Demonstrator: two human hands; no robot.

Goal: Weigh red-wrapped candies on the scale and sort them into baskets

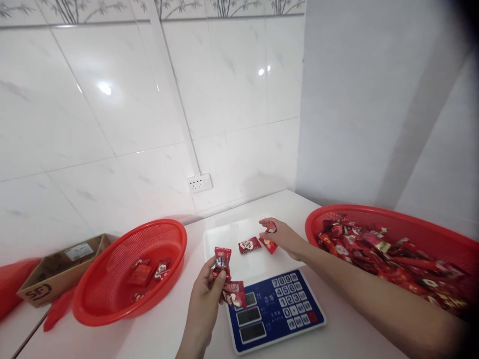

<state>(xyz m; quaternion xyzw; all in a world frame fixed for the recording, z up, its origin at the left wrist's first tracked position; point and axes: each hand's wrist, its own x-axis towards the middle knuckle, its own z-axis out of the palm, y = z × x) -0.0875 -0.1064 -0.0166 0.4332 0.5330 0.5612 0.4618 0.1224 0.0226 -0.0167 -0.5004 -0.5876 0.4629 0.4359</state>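
Note:
My left hand [202, 301] is closed on a small bunch of red-wrapped candies [222, 259], pinched under the thumb in front of the scale. My right hand [286, 238] reaches over the white weighing pan [220, 237], its fingers around a red candy packet [271, 228]. Another red packet [268, 245] shows just below those fingers; whether it is gripped or lies on the pan is unclear. To its left, one red candy packet [249, 245] with white lettering rests on the pan. The blue keypad panel [275, 316] of the scale faces me.
A red plastic basket [175, 239] with a few red packets stands on the left. Beside it are a cardboard box [41, 281] and red plastic [62, 309]. At right, a larger red basket [318, 214] holds many candies. A tiled wall with a socket [199, 183] rises behind.

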